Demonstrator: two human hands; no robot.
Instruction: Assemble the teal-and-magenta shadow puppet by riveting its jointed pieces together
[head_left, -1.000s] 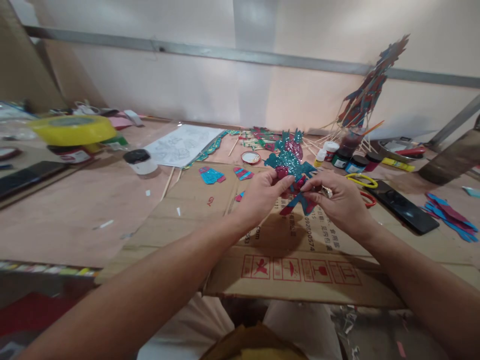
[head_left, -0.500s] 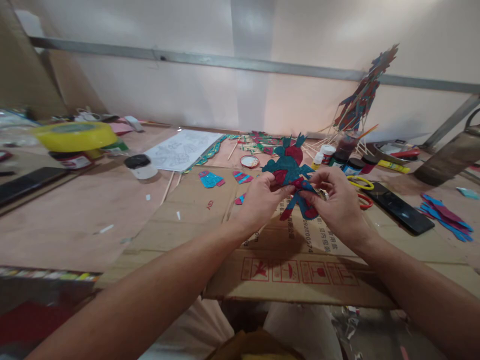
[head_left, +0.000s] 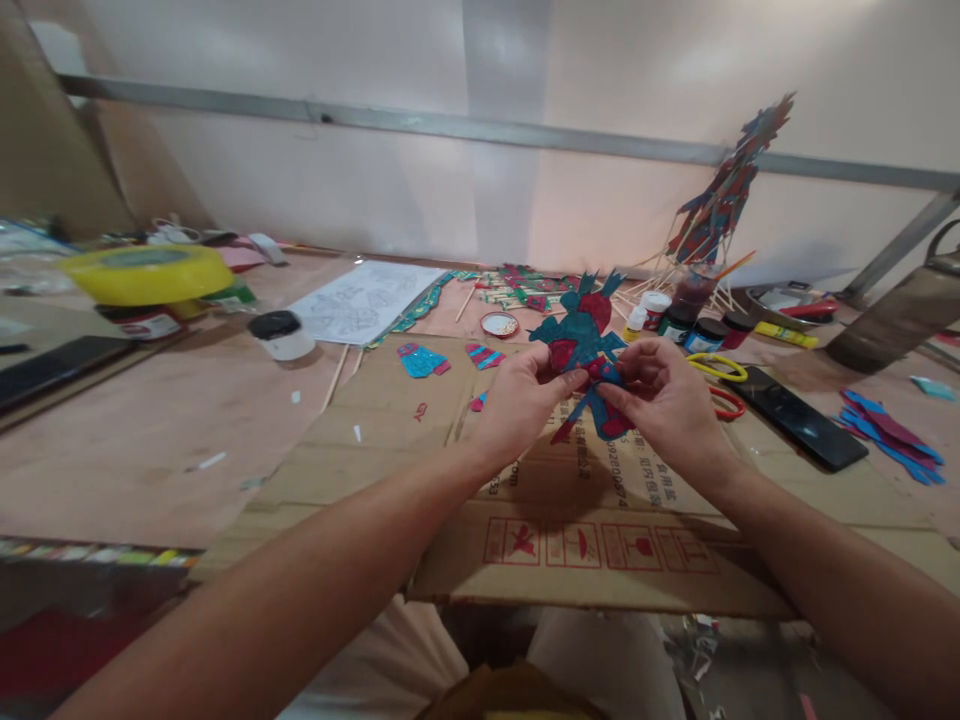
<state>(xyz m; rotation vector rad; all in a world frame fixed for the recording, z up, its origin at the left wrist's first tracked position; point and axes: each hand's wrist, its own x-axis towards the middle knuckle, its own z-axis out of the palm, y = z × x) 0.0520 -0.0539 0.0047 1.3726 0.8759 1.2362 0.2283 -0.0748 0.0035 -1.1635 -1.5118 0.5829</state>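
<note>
Both hands hold a flat teal and red cut-out figure above a flattened cardboard box. My left hand pinches its lower left part between thumb and fingers. My right hand pinches the middle and lower right part, where a blue and red limb piece hangs down. Fingertips of both hands meet at the figure's centre. Two small loose painted pieces lie on the cardboard to the left of my hands.
Small paint jars and a bundle of sticks with a finished figure stand behind. Yellow-handled scissors and a black phone lie right. A printed sheet, white jar and yellow tape roll lie left.
The figure has tilted slightly to the right in my hands and my fingers have shifted closer together on its middle. Nothing on the table has moved.
</note>
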